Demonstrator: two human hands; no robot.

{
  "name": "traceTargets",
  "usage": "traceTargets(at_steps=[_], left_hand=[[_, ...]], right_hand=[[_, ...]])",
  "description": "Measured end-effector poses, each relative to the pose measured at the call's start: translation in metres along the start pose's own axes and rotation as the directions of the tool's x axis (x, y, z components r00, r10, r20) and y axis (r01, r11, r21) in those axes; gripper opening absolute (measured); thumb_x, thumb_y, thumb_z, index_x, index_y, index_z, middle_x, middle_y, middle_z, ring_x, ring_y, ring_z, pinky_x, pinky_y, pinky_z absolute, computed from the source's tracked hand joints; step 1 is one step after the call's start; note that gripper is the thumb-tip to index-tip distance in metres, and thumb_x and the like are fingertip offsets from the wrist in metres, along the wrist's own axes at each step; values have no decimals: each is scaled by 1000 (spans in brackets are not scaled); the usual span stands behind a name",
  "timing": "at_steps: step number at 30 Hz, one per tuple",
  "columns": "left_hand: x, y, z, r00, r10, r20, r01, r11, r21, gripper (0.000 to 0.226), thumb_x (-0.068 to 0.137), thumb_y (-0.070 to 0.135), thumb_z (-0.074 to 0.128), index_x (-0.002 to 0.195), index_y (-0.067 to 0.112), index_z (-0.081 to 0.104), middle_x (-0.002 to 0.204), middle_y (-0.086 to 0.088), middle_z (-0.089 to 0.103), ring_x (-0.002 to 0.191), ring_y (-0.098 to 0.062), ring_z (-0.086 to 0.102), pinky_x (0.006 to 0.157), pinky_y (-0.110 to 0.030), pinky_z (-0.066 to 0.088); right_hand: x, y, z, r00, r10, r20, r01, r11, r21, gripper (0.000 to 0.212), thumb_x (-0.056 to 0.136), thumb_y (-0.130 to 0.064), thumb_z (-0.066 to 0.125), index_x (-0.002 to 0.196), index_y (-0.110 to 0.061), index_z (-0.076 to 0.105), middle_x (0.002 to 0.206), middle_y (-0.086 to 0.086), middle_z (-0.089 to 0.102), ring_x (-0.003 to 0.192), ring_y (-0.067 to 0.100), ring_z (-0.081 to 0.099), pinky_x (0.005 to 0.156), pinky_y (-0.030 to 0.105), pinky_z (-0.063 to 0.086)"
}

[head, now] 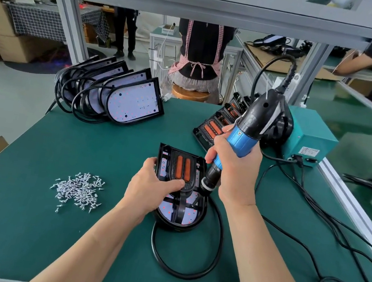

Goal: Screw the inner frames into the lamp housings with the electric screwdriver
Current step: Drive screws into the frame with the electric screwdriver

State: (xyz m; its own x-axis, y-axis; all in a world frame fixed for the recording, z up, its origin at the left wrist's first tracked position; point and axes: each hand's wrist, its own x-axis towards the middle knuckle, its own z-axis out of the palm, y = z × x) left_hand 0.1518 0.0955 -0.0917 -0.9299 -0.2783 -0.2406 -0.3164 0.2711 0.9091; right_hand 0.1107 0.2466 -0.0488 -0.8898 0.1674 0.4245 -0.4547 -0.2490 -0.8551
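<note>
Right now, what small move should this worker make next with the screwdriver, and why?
Probably press the screwdriver down and drive a screw at the right edge of the frame. The right hand grips the tool with its nose there, and the left hand steadies it in the lamp housing.

A teal power box stands on the green bench. Beyond the box and to its left, a person in a checked apron sits on a wooden stool, back turned. Far left of the box, cardboard boxes are stacked on the floor.
</note>
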Motion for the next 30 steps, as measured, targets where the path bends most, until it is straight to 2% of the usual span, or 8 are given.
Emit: traceTargets(at_steps=[3,5,9,14,18,21,25,30], left_hand=[[0,1,0,1000,-9,7,9,1000,-1,95,54,49,81,139,24,46,110,7,71,104,-20,68,98,-46,54],[-1,2,-1,1000,-13,16,13,1000,-6,93,53,48,80,137,24,47,110,7,71,104,-20,68,98,-46,54],[0,1,-4,1000,-14,24,14,1000,-15,89,53,47,81,133,23,49,109,6,72,104,-20,69,98,-47,54],[0,1,-4,999,-3,34,3,1000,-24,87,54,46,82,131,22,50,110,6,72,105,-21,69,100,-47,53],[-1,-1,-4,999,-6,37,7,1000,-31,80,54,45,82,126,24,53,108,7,73,104,-19,69,99,-46,53],[-2,-1,-4,999,-2,35,2,1000,-23,75,55,45,81,122,26,54,106,7,73,102,-19,69,99,-47,53],[-5,1,-3,1000,7,6,-7,1000,8,73,52,51,77,118,29,56,103,9,73,101,-18,69,98,-47,53],[-6,1,-6,1000,23,-12,-23,999,48,69,59,51,79,120,29,57,103,12,72,102,-15,67,98,-44,52]], right_hand=[[2,-2,-1,999,38,38,-39,998,41,20,81,-6,65,97,-16,58,61,-5,57,47,18,54,59,27,50],[4,-3,-1,998,56,39,-60,994,91,21,81,-4,66,96,-16,58,66,-2,57,47,19,54,58,29,49],[4,-3,-6,996,80,-26,-75,986,150,18,79,-4,67,90,-14,56,66,-1,56,48,20,53,55,29,48],[7,-7,-19,991,118,-67,-98,963,253,24,78,-1,62,100,-9,56,70,1,52,51,20,51,55,29,44],[18,-18,-37,981,145,-125,-84,913,399,20,83,1,59,99,-12,57,74,1,50,55,18,50,56,27,45],[18,-11,-53,940,271,-206,-122,835,537,13,88,-6,64,98,-11,57,79,1,52,60,14,50,58,23,47],[5,17,-67,826,471,-311,-197,757,623,15,95,-12,67,95,-10,52,74,-1,53,58,10,53,59,21,49],[-2,38,-68,764,568,-305,-251,697,671,15,94,-9,67,96,-10,52,70,-1,53,56,10,54,59,20,50]])
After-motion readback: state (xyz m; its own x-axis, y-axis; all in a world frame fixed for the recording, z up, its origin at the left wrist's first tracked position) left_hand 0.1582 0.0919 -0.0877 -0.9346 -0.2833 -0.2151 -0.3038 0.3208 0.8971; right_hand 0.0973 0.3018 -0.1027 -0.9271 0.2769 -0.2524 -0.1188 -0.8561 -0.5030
